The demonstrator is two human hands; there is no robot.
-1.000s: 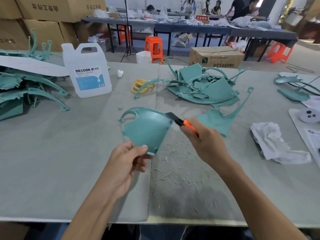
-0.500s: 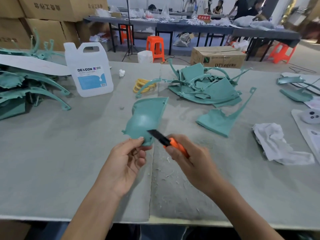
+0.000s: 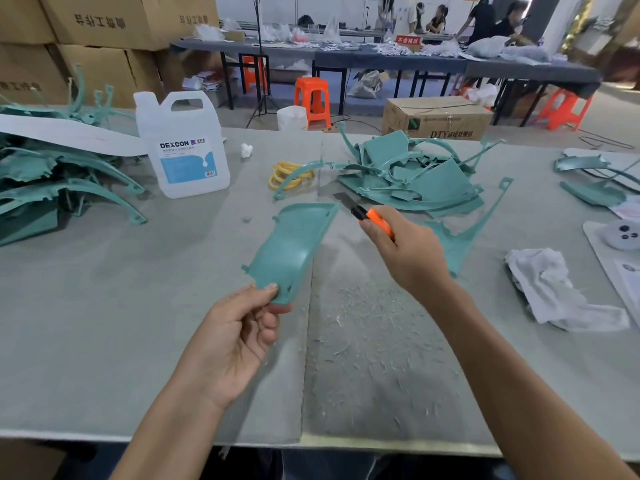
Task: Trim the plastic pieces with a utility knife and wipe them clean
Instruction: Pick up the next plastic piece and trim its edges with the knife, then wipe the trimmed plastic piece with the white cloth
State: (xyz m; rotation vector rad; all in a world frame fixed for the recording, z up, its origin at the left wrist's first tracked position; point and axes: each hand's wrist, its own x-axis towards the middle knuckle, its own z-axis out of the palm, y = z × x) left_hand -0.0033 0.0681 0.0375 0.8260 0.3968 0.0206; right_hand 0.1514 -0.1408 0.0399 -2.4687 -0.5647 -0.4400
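**Grey table (image 3: 104,306): one pass done, blade lifted**

Shavings (image 3: 374,334) litter the table to the right of the jug (image 3: 183,147) and nearer than it. Above them the left hand (image 3: 239,337) pinches the near end of the teal piece (image 3: 294,247) between thumb and fingers, with its long axis pointing away. The right hand (image 3: 408,251) has its grip wrapped round the orange knife (image 3: 367,214) and has swung up. Half a second ago the blade sat at the piece's near end. Now its tip hangs just off the far corner, clear of the plastic. That suggests a finished stroke. Other edges likely remain, and the rag (image 3: 554,289), far right of the jug, lies untouched.
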